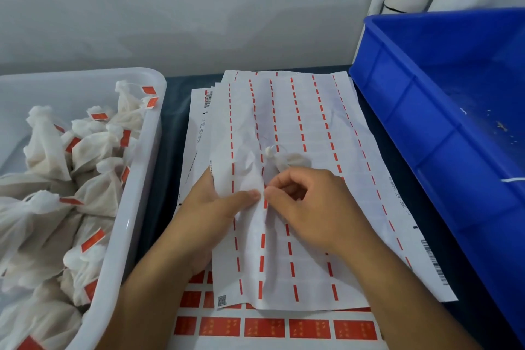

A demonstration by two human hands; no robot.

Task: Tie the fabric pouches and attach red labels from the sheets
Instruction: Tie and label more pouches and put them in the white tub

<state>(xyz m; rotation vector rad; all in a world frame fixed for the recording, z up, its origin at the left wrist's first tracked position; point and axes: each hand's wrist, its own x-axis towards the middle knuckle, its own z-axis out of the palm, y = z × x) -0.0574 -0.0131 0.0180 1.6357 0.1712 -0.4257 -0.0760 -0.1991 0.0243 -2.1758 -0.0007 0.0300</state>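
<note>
Dark table (426,207) against pale wall. Crumpled white label sheet with red dashed strips (298,128) lies on top, long axis running away from person. Left hand (216,207) pinches raised sheet fold, thumb on top. Right hand (309,204) fingers curled, fingertips at red label edge (265,203) between both thumbs; actual hold unclear. Small tied white fabric pouch (287,160) just beyond right hand knuckles, right hand nearer. Labelled pouches fill white plastic tub (142,179) at left.
</note>
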